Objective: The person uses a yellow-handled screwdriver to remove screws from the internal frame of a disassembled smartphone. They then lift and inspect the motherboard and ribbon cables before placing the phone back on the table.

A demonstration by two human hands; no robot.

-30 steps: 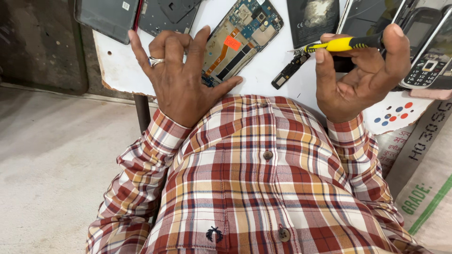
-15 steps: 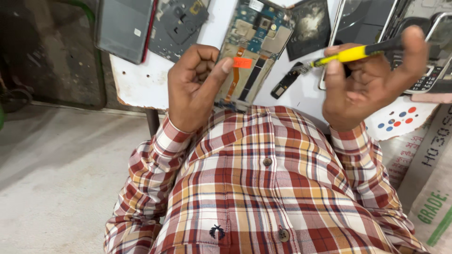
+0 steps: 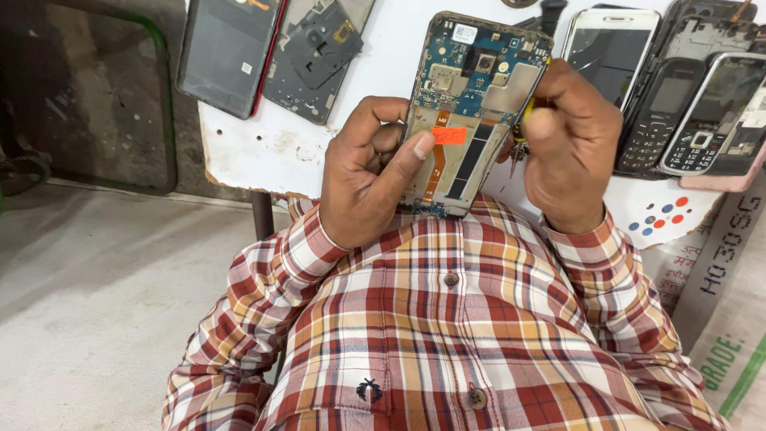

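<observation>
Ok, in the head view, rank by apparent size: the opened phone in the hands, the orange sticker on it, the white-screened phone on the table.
1. Opened phone, largest, though held nearer the camera.
2. White-screened phone, partly hidden by the right hand.
3. Orange sticker, clearly smallest.

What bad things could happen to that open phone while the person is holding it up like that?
The opened phone is lifted off the white table and held mainly by the left hand, so it might slip and drop. The right hand presses a yellow-handled tool against its edge, right beside the bare blue circuit board, so a slip could scratch parts. The thumb also rests near the thin orange ribbon cable, which could get bent.
</observation>
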